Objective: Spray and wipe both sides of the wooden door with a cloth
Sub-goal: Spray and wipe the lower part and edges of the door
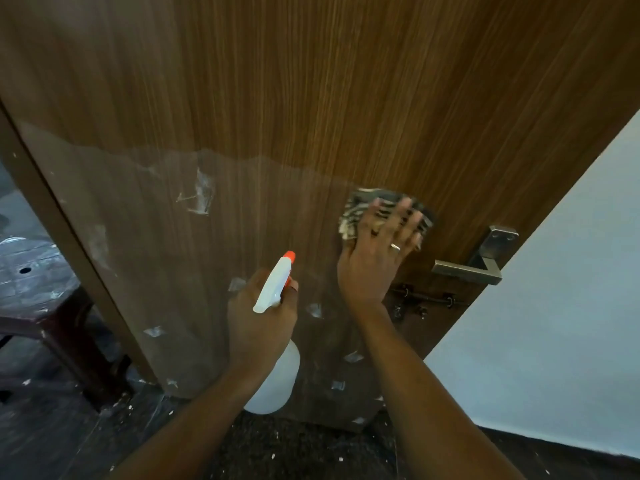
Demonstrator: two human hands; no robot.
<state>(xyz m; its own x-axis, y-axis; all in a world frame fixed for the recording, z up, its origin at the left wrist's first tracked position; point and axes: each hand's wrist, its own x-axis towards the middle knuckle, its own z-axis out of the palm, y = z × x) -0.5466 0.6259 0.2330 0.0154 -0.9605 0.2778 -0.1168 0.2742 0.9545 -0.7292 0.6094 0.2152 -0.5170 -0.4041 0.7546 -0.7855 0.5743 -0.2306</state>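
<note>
- Where is the wooden door (311, 81)?
- Right in front of the person. It fills the middle of the room view, with a pale wall (554, 306) on its right and a dark stool (41, 299) far on the left.
- How does it look?
- The top is warm brown with thin stripes. The lower part is dull and grey, with little white marks all over it.
- What is the right hand (377, 251) doing?
- Its fingers are spread out flat. It presses a striped cloth (360, 209) on the door, just left of the metal handle (478, 265). A ring (395, 247) is on one finger.
- And the left hand (259, 317)?
- It grips a white spray bottle (280, 375) with an orange tip, near the door, lower down. A small bolt (426, 299) sits under the handle. The floor (311, 452) is dark and speckled.
</note>
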